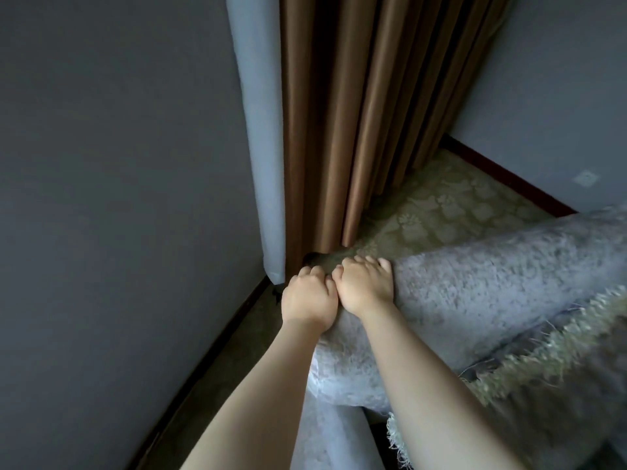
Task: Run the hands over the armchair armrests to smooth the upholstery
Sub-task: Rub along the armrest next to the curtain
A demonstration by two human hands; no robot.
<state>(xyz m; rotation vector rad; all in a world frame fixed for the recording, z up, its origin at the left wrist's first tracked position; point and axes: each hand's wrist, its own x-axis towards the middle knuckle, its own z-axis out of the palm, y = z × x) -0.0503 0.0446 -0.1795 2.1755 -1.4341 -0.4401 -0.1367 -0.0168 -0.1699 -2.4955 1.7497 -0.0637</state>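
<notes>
The grey, fuzzy armchair armrest (475, 286) runs from the lower middle to the right edge. Both hands sit side by side at its far left end, thumbs touching. My left hand (308, 296) lies on the outer side with its fingers curled over the end of the armrest. My right hand (364, 286) lies on top with its fingers bent down over the far edge. The fingertips of both hands are hidden behind the upholstery.
A brown curtain (356, 113) with a pale lining (258, 130) hangs in the corner just beyond the hands. A grey wall (118, 198) stands close on the left. Patterned carpet (451, 205) lies behind the armrest. A fringed throw (543, 354) covers the chair at the right.
</notes>
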